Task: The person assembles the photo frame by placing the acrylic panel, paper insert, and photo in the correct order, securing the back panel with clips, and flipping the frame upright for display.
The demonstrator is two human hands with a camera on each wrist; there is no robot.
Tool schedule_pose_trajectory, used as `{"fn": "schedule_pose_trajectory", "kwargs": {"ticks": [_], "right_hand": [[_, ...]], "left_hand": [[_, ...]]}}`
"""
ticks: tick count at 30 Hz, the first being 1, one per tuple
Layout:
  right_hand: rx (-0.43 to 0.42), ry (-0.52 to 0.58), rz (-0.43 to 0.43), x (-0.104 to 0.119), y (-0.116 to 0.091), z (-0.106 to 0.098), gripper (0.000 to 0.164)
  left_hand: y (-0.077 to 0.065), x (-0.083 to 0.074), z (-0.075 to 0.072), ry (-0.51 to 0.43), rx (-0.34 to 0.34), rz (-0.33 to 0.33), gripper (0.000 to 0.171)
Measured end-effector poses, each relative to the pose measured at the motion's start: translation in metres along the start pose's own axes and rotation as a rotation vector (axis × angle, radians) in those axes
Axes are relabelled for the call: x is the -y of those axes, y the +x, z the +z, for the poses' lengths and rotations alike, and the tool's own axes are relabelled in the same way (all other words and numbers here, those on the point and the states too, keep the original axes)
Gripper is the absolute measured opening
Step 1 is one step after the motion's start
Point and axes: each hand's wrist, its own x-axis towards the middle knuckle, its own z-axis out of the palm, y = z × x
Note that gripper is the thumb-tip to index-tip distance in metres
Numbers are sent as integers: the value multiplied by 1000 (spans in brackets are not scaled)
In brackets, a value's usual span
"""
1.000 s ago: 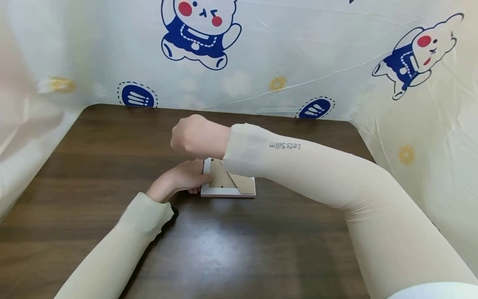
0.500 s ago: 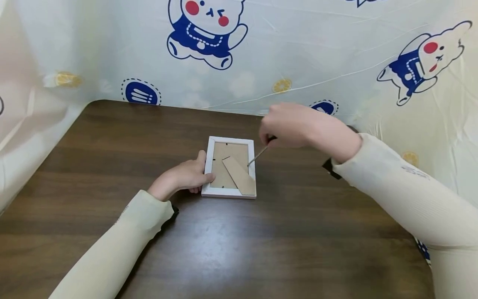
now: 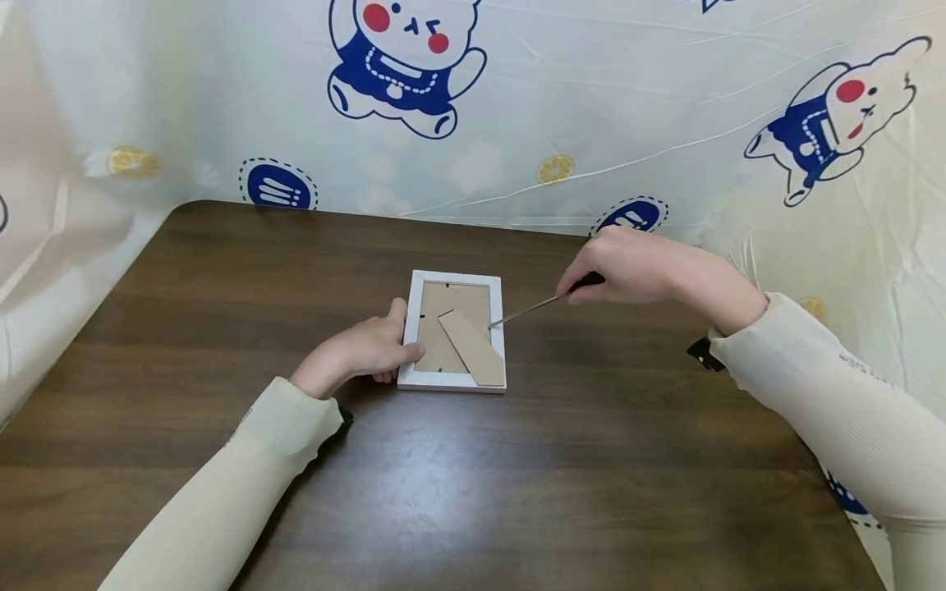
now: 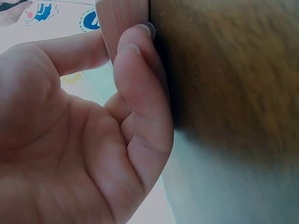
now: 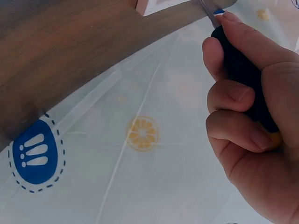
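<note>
A white picture frame [image 3: 497, 289] lies face down on the table, its brown backing board [image 3: 466, 297] and slanted stand flap [image 3: 473, 349] showing. My left hand [image 3: 362, 345] grips its left side, thumb on top of the frame and fingers at the edge; the left wrist view shows the curled fingertips [image 4: 135, 70] against the frame's side. To the right, my right hand [image 3: 636, 267] holds a screwdriver [image 3: 532, 309] by its dark handle [image 5: 245, 74] with a yellow end. The thin metal shaft slants down leftwards, its tip at the frame's right inner edge.
The dark wooden table [image 3: 591, 460] extends around the frame. A pale patterned sheet [image 3: 517, 98] hangs along the back and both sides, close behind my right hand.
My right hand has swung from over the frame to its right side, then farther right and lower. The screwdriver now lies flatter, tip at the inner edge. My left hand stays put.
</note>
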Motion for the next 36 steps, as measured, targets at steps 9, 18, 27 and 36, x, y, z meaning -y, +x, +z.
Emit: {"fn": "schedule_pose_trajectory", "kwargs": {"ticks": [9, 18, 27, 36], "right_hand": [[-9, 8, -28, -2, 3, 2, 14], [45, -11, 18, 8, 13, -7, 9], [93, -37, 25, 11, 22, -15, 9], [116, -68, -25, 17, 33, -23, 9]], "left_hand": [[0, 0, 0, -4, 6, 2, 42], [0, 0, -1, 5, 16, 3, 41], [2, -1, 0, 12, 19, 18, 40], [1, -1, 0, 14, 18, 21, 41]]}}
